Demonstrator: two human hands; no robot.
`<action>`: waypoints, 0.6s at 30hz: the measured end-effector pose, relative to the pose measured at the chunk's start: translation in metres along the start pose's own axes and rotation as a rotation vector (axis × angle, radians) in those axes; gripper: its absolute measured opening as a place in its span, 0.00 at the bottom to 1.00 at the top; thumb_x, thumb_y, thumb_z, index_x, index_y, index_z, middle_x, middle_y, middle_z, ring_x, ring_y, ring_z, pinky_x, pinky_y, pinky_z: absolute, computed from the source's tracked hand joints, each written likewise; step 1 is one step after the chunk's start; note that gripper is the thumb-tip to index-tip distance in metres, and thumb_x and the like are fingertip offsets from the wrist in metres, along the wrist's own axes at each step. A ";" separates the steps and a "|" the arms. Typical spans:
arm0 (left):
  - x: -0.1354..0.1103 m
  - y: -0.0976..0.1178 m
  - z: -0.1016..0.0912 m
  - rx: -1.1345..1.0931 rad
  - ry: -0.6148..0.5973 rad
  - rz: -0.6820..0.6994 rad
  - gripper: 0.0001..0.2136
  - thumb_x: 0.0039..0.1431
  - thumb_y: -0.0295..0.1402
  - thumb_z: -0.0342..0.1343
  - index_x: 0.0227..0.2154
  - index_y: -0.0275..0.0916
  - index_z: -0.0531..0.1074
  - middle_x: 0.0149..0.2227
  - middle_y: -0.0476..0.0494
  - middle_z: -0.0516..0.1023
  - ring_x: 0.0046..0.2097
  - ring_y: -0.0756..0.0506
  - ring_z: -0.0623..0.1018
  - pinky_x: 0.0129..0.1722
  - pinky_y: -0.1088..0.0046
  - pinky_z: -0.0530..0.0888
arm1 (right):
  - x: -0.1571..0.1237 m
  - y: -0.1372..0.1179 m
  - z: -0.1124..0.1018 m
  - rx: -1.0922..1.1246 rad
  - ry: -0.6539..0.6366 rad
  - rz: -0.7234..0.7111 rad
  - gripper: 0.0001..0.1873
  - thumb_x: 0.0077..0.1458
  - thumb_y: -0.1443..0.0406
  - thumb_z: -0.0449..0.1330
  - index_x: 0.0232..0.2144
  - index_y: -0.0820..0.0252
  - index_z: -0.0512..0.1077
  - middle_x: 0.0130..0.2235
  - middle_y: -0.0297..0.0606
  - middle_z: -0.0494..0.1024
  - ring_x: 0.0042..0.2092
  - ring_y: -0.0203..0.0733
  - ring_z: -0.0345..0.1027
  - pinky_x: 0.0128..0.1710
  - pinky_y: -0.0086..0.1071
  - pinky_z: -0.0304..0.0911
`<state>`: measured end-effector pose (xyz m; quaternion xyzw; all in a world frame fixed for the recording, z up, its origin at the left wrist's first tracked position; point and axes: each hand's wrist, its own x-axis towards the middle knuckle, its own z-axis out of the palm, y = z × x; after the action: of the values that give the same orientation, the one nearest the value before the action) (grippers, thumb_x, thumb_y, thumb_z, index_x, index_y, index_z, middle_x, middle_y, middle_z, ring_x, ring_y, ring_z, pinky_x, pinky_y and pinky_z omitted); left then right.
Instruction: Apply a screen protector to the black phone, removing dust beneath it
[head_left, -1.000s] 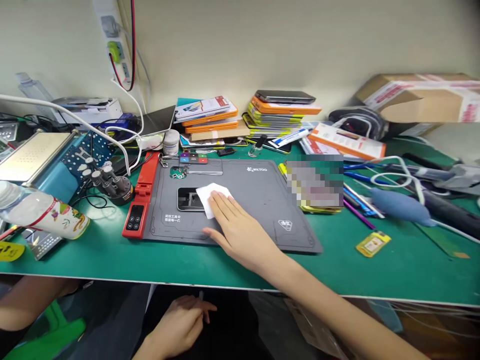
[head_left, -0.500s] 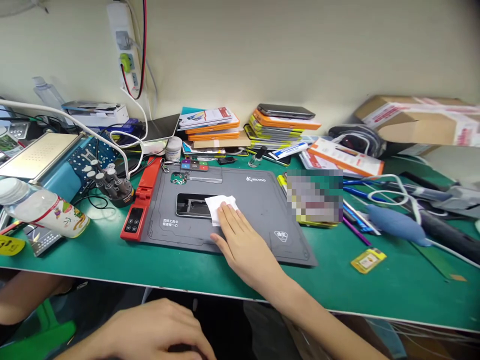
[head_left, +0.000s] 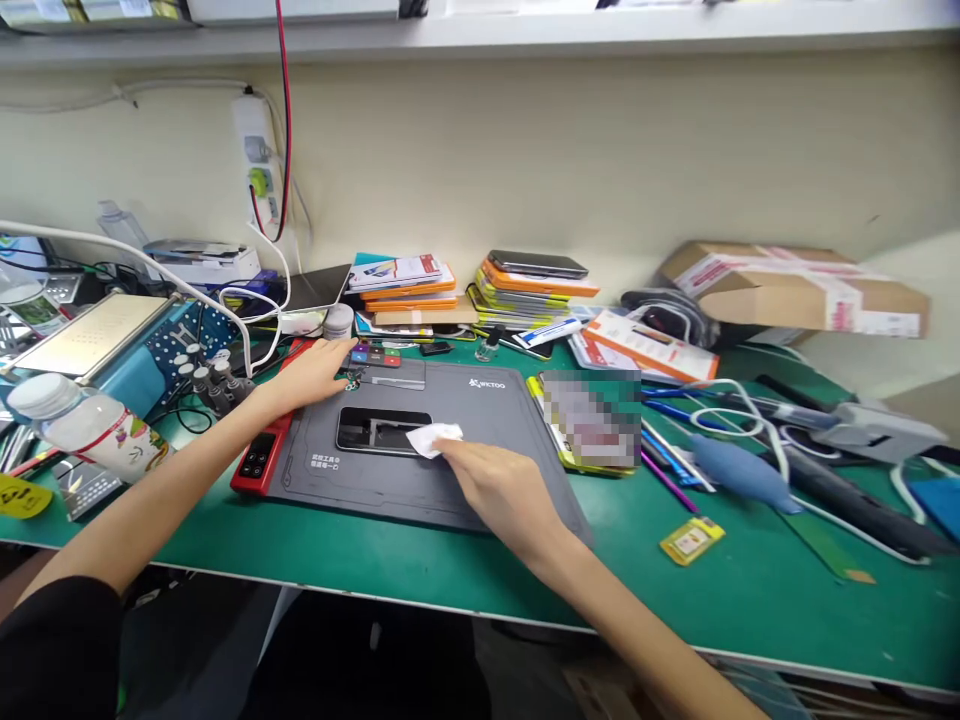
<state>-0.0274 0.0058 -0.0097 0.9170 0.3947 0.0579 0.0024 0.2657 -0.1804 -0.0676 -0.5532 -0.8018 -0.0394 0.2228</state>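
Observation:
A dark phone [head_left: 369, 428] lies flat on the grey work mat [head_left: 480, 480], its glossy surface facing up. My right hand [head_left: 504, 492] pinches a crumpled white wipe [head_left: 424, 440] at the phone's right end, partly covering it. My left hand [head_left: 319, 374] reaches over the mat's upper left corner, fingers stretched out with nothing visible in them. Just beyond its fingertips stands a small jar with a pale lid [head_left: 339, 320]; whether they touch I cannot tell. Beside that hand are a small block with coloured labels [head_left: 379, 355] and a clear flat case [head_left: 397, 374].
A drink bottle [head_left: 97, 425] and a holder of grey-handled tools [head_left: 214, 380] stand at left. Stacked boxed items [head_left: 532, 285] line the back. A yellow-edged package [head_left: 551, 425], pens, a blue blower bulb [head_left: 742, 473] and cables lie to the right.
My left hand has risen from below the table edge to the mat's upper left. My right hand has gone from flat on the wipe to pinching it. The view has tilted up.

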 end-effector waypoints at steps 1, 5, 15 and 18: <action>0.006 -0.005 0.002 0.003 -0.012 0.018 0.33 0.63 0.33 0.55 0.70 0.30 0.57 0.69 0.27 0.66 0.68 0.33 0.69 0.68 0.56 0.66 | 0.004 0.009 -0.005 -0.010 0.001 0.022 0.19 0.72 0.66 0.50 0.48 0.53 0.81 0.48 0.37 0.87 0.47 0.43 0.82 0.45 0.33 0.73; 0.024 -0.016 0.005 0.020 -0.050 0.120 0.35 0.63 0.38 0.59 0.70 0.31 0.58 0.71 0.30 0.64 0.71 0.35 0.64 0.71 0.60 0.61 | 0.034 0.049 -0.018 -0.076 0.023 0.155 0.19 0.71 0.65 0.49 0.47 0.53 0.81 0.44 0.40 0.85 0.46 0.45 0.80 0.38 0.34 0.69; 0.037 -0.020 -0.011 0.008 -0.121 0.262 0.43 0.63 0.36 0.62 0.75 0.40 0.46 0.76 0.36 0.53 0.76 0.39 0.56 0.73 0.61 0.55 | 0.073 0.073 0.006 -0.049 0.105 0.161 0.24 0.72 0.55 0.48 0.56 0.61 0.77 0.59 0.54 0.76 0.57 0.59 0.71 0.56 0.52 0.65; 0.042 -0.008 -0.022 0.020 -0.133 0.336 0.44 0.60 0.27 0.59 0.76 0.45 0.44 0.78 0.43 0.47 0.77 0.39 0.51 0.75 0.59 0.50 | 0.066 0.063 0.006 0.029 0.104 0.099 0.25 0.73 0.54 0.47 0.57 0.58 0.76 0.56 0.49 0.79 0.56 0.56 0.72 0.57 0.51 0.66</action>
<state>-0.0074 0.0407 0.0158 0.9718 0.2355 -0.0071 0.0099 0.3021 -0.0968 -0.0582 -0.5862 -0.7611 -0.0454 0.2740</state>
